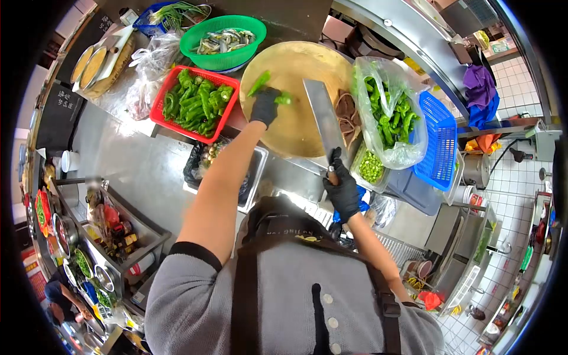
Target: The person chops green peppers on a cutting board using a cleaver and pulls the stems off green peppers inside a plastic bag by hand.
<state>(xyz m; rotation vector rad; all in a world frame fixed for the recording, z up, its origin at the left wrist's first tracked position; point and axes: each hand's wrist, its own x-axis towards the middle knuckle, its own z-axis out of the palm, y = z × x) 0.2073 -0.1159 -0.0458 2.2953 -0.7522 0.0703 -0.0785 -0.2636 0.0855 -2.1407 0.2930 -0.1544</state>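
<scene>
Black-gloved, the left hand (pixel 266 107) reaches over the round chopping board (pixel 296 62), where a green pepper (pixel 258 84) juts out beyond its fingers and a green piece (pixel 284 98) shows at its other side; whether these belong to one pepper cannot be told. Its fingers look bunched rather than spread, though I cannot tell whether they pinch the pepper or merely press on it. The right hand (pixel 343 196) has its fingers wrapped round the handle (pixel 332 176) of a broad cleaver (pixel 322 113), whose blade slants over the right part of the board, well apart from the pepper. For good slicing, I would tuck the left fingertips back, thumb behind them, and let the flat of the blade ride against the knuckles. A smooth, rounded pepper will probably roll, so steady downward pressure near the cut should serve better than squeezing. Swinging the cleaver wide seems unwise, since a brown item (pixel 347 115) lies at the board's right edge, close beside the blade. Chopped green pieces (pixel 372 168) in a tub just beyond the board's near right side offer a size to match.
</scene>
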